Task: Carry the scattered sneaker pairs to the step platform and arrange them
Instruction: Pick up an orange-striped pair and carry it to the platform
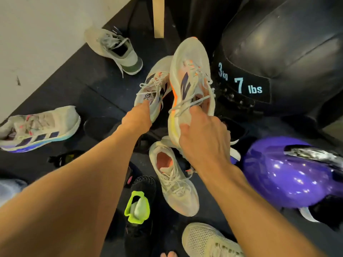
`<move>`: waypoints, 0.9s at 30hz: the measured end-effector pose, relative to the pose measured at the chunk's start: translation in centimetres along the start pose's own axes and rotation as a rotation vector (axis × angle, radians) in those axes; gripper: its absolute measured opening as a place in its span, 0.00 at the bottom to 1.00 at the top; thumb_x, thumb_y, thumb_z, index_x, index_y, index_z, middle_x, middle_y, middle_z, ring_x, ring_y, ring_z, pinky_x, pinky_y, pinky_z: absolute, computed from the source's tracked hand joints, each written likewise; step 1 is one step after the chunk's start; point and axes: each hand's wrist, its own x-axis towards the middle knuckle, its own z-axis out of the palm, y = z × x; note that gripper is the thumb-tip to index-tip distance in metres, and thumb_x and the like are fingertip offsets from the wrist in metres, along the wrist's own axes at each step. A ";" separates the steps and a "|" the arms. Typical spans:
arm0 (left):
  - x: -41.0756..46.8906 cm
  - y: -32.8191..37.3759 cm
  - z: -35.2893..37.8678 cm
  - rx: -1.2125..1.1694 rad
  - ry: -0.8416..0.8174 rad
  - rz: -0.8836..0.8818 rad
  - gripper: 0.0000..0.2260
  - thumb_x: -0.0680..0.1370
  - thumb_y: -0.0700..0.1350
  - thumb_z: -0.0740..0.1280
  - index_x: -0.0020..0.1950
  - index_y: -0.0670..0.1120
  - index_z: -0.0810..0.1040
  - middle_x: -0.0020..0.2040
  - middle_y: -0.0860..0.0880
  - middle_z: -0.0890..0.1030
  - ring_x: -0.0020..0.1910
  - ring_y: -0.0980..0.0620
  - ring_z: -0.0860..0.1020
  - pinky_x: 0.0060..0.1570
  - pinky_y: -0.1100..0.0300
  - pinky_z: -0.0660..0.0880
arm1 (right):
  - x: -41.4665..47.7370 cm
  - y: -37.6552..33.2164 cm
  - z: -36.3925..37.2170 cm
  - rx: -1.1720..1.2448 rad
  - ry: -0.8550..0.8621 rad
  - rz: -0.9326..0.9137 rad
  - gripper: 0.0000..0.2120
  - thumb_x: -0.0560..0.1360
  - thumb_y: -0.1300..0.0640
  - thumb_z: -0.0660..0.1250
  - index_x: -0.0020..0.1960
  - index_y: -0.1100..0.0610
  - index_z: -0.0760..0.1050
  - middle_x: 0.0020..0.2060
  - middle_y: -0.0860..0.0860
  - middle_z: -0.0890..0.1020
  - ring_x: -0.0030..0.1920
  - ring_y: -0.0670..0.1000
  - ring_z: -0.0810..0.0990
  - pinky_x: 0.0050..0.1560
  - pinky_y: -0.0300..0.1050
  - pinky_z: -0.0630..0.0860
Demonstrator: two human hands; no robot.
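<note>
- Well left of the left hand, a blue-soled sneaker lies on the dark floor.
- The left hand grips a white sneaker at its collar, fingers probably tucked inside.
- The right hand is closed on its orange-edged mate, raised just beside.
- Below it rests another pale sneaker.

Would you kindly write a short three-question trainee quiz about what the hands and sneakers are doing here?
1. True or false: the left hand is empty.
2. What does the right hand grip: A the purple ball, B the orange-edged sneaker, C the medicine ball?
3. Fill in: the medicine ball's label reads 3 kg, ___ lbs.

Key: 1 false, it holds a white sneaker. 2 B. 3 seven.
</note>
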 end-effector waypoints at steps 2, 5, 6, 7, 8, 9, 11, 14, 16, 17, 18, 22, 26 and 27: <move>0.8 -0.7 0.7 0.208 0.008 0.025 0.26 0.76 0.37 0.65 0.72 0.48 0.63 0.64 0.42 0.71 0.58 0.37 0.75 0.50 0.45 0.73 | 0.0 0.2 1.0 0.008 -0.005 -0.004 0.11 0.75 0.55 0.64 0.56 0.55 0.69 0.47 0.56 0.81 0.47 0.59 0.78 0.39 0.47 0.61; 1.2 -1.5 0.9 0.402 0.100 0.087 0.17 0.77 0.38 0.64 0.65 0.45 0.71 0.63 0.43 0.72 0.56 0.37 0.77 0.46 0.46 0.73 | -0.2 0.3 1.4 0.014 -0.006 -0.029 0.13 0.74 0.54 0.66 0.57 0.56 0.70 0.47 0.57 0.81 0.47 0.60 0.78 0.39 0.47 0.60; 0.8 -1.5 0.9 0.406 0.123 0.103 0.14 0.78 0.40 0.65 0.64 0.44 0.72 0.63 0.43 0.71 0.54 0.38 0.77 0.43 0.47 0.72 | -0.4 0.3 1.1 0.020 -0.012 -0.029 0.13 0.74 0.54 0.66 0.57 0.56 0.70 0.47 0.57 0.81 0.47 0.60 0.78 0.39 0.47 0.60; 0.3 -1.5 0.6 0.398 0.151 0.123 0.13 0.78 0.43 0.66 0.62 0.44 0.72 0.63 0.44 0.71 0.53 0.38 0.78 0.40 0.48 0.70 | -0.5 0.2 0.7 0.030 -0.013 -0.029 0.14 0.74 0.54 0.66 0.57 0.57 0.70 0.46 0.57 0.81 0.47 0.60 0.78 0.39 0.47 0.60; -0.3 -1.4 0.2 0.380 0.177 0.141 0.13 0.79 0.45 0.66 0.62 0.44 0.72 0.63 0.45 0.70 0.52 0.38 0.78 0.39 0.49 0.69 | -0.7 0.1 0.1 0.040 -0.008 -0.030 0.14 0.74 0.54 0.66 0.57 0.57 0.70 0.46 0.57 0.81 0.46 0.60 0.78 0.39 0.48 0.61; -1.2 -1.1 -0.6 0.360 0.195 0.155 0.13 0.79 0.47 0.66 0.61 0.44 0.71 0.63 0.46 0.70 0.51 0.38 0.78 0.38 0.49 0.68 | -0.9 -0.2 -0.7 0.039 -0.002 -0.029 0.13 0.74 0.54 0.66 0.56 0.57 0.70 0.46 0.58 0.80 0.46 0.60 0.77 0.39 0.48 0.61; -3.5 -0.3 -2.8 0.323 0.229 0.176 0.13 0.79 0.47 0.65 0.62 0.45 0.71 0.63 0.46 0.70 0.50 0.38 0.78 0.37 0.50 0.67 | -1.3 -1.0 -2.8 0.030 0.015 -0.021 0.12 0.74 0.55 0.65 0.55 0.56 0.70 0.46 0.58 0.80 0.45 0.61 0.77 0.39 0.48 0.61; -8.1 2.2 -7.3 0.223 0.313 0.206 0.12 0.79 0.46 0.66 0.60 0.45 0.72 0.62 0.45 0.73 0.51 0.36 0.78 0.39 0.49 0.67 | -1.9 -2.5 -7.7 0.006 0.036 -0.039 0.11 0.75 0.56 0.64 0.56 0.56 0.70 0.48 0.58 0.80 0.47 0.62 0.78 0.39 0.48 0.62; -12.0 4.4 -10.9 0.117 0.381 0.213 0.09 0.78 0.44 0.66 0.56 0.44 0.73 0.60 0.45 0.74 0.50 0.35 0.77 0.39 0.49 0.66 | -2.4 -3.7 -12.0 -0.010 0.064 -0.065 0.11 0.75 0.56 0.63 0.57 0.57 0.70 0.48 0.59 0.80 0.47 0.63 0.78 0.38 0.48 0.62; -13.5 5.6 -12.4 0.063 0.415 0.211 0.08 0.77 0.44 0.65 0.55 0.44 0.73 0.59 0.44 0.74 0.50 0.35 0.77 0.40 0.49 0.66 | -2.6 -4.0 -13.7 -0.016 0.084 -0.075 0.11 0.76 0.55 0.63 0.57 0.57 0.71 0.48 0.59 0.80 0.47 0.63 0.78 0.39 0.48 0.62; -15.6 6.8 -14.6 0.012 0.458 0.212 0.08 0.77 0.43 0.65 0.54 0.44 0.73 0.58 0.44 0.75 0.50 0.35 0.77 0.40 0.49 0.66 | -3.0 -4.6 -16.2 -0.009 0.111 -0.085 0.11 0.76 0.55 0.63 0.57 0.57 0.71 0.48 0.59 0.80 0.47 0.63 0.78 0.39 0.48 0.62; -25.3 11.9 -23.0 -0.116 0.654 0.229 0.06 0.76 0.42 0.64 0.50 0.43 0.73 0.54 0.42 0.77 0.47 0.36 0.78 0.39 0.49 0.68 | -5.8 -6.3 -27.3 -0.046 0.160 -0.110 0.11 0.75 0.53 0.63 0.56 0.57 0.71 0.47 0.59 0.81 0.47 0.64 0.78 0.39 0.48 0.62; -37.2 18.1 -30.9 -0.161 0.814 0.303 0.05 0.74 0.43 0.65 0.48 0.44 0.73 0.53 0.44 0.77 0.44 0.35 0.78 0.41 0.45 0.75 | -10.5 -6.7 -40.3 -0.059 0.275 -0.129 0.09 0.75 0.55 0.63 0.54 0.55 0.71 0.44 0.59 0.81 0.45 0.64 0.77 0.37 0.48 0.62; -40.2 20.1 -32.9 -0.157 0.858 0.330 0.05 0.75 0.43 0.65 0.49 0.44 0.73 0.53 0.45 0.77 0.44 0.36 0.78 0.40 0.46 0.75 | -11.8 -6.7 -43.9 -0.068 0.311 -0.132 0.09 0.75 0.56 0.62 0.54 0.55 0.71 0.44 0.59 0.80 0.44 0.64 0.77 0.37 0.48 0.62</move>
